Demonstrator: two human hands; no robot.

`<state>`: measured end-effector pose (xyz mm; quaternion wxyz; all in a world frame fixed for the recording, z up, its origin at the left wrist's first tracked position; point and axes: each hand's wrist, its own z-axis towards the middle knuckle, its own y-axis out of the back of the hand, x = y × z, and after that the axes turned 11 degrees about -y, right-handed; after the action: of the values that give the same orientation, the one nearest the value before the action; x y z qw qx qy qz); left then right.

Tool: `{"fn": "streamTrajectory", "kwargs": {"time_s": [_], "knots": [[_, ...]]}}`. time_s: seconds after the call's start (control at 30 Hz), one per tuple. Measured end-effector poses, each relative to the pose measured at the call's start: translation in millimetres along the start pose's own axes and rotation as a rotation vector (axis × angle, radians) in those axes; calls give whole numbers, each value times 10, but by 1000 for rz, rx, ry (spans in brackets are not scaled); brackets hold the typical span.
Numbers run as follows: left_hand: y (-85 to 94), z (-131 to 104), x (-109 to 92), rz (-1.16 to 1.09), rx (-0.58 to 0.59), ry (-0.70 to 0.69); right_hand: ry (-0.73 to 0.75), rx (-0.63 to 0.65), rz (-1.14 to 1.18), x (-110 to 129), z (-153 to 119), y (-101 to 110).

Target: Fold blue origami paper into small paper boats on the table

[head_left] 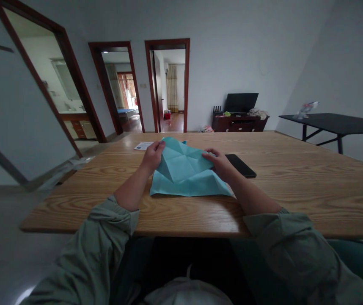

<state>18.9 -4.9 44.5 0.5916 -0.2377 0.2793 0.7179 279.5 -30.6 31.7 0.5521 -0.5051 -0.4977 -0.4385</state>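
A light blue sheet of paper [184, 167] with several crossing creases is held up above the wooden table [130, 207]. Its lower edge hangs near or rests on the tabletop. My left hand [152, 156] pinches its upper left side, thumb on the near face. On the right, my right hand [218, 163] grips the paper's right side between thumb and fingers. The fingers behind the paper are hidden. Part of a black flat device [241, 165], like a tablet, lies just beyond my right hand.
A white printed card or sheet [142, 146] lies behind my left hand. To the right stands a black folding table [336, 123] with a clear plastic item [306, 110] on it. Against the far wall, a television [241, 102] sits on a dark cabinet [238, 123].
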Motion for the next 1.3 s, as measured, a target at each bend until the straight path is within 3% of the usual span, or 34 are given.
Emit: {"fn": "streamTrajectory", "kwargs": {"time_s": [0.3, 0.43, 0.67, 0.83, 0.97, 1.13, 1.3], "knots": [[21, 39, 109, -20, -153, -6, -335, 212, 106, -5, -11, -40], [13, 37, 123, -52, -136, 14, -368, 214, 122, -84, 52, -22], [-51, -19, 68, -182, 57, 171, -162, -83, -64, -160, 143, 5], [-82, -34, 66, -134, 88, 171, 65, -88, -248, -171, 111, 4], [-91, -30, 100, -56, 132, 177, 142, -92, -380, -195, 136, 23], [-70, -25, 139, 83, 86, 116, 265, -237, -551, -192, 185, 84], [-56, -5, 98, 174, 133, -60, 351, -363, -711, -116, 151, 102]]}}
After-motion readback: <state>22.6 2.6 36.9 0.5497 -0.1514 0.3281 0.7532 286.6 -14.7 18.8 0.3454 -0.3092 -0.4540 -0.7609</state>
